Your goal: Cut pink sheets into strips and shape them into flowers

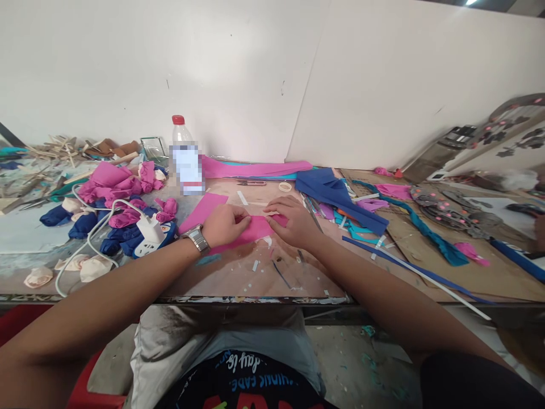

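A pink paper strip [258, 228] lies on the worktable between my hands. My left hand [225, 225], with a metal watch [198, 240] on its wrist, has its fingers pressed together on the strip's left part. Over the strip's right end, my right hand [292, 220] pinches the pink paper, fingers curled. Another pink piece [204, 211] lies partly behind my left hand. Small white scraps [255, 265] are on the table in front of the strip.
To the left are pink and blue crumpled pieces [110, 182], a power strip [154, 241] with a white cable, and a bottle [182, 133]. Small scissors [251, 183] and a tape ring [285, 186] lie behind; blue strips [340, 196] and cardboard [489, 272] are on the right.
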`<action>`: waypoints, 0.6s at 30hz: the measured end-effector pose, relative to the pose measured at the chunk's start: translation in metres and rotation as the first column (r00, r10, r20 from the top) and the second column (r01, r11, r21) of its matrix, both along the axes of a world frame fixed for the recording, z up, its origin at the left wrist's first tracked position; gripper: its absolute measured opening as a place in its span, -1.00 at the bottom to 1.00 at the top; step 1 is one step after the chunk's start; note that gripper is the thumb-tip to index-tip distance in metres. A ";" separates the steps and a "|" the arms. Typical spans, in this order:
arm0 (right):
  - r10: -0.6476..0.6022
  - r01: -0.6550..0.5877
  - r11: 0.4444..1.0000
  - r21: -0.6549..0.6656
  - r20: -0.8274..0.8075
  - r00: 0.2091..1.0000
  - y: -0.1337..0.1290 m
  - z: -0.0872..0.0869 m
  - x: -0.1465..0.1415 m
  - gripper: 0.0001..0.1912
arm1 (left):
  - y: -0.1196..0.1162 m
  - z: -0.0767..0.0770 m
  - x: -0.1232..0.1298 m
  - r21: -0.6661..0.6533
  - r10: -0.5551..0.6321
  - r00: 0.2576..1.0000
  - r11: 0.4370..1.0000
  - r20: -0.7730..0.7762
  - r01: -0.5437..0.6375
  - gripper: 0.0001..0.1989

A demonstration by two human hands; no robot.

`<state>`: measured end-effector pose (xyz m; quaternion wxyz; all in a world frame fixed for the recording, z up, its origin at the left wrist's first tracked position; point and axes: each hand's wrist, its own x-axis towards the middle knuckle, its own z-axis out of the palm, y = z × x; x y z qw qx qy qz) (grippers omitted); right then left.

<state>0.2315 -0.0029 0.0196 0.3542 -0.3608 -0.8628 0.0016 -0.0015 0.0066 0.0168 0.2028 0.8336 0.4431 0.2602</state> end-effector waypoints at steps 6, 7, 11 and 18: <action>0.040 -0.036 0.997 -0.068 0.052 0.998 -0.001 -0.003 0.000 -0.86 | -0.003 0.000 0.000 -0.003 -0.089 0.995 0.996 0.034 0.089 -0.64; 0.045 -0.041 0.995 -0.094 0.043 0.998 -0.001 -0.004 0.000 -0.87 | -0.004 0.000 0.000 -0.005 -0.096 0.994 0.995 0.044 0.096 -0.65; 0.053 -0.052 0.988 -0.147 0.002 0.999 -0.001 -0.007 -0.003 -0.85 | -0.004 0.000 0.000 -0.027 -0.134 0.990 0.990 0.053 0.135 -0.70; 0.085 -0.086 0.990 -0.115 -0.008 0.996 -0.003 -0.006 -0.003 -0.81 | -0.004 0.001 0.001 -0.061 -0.153 0.988 0.986 0.033 0.155 -0.69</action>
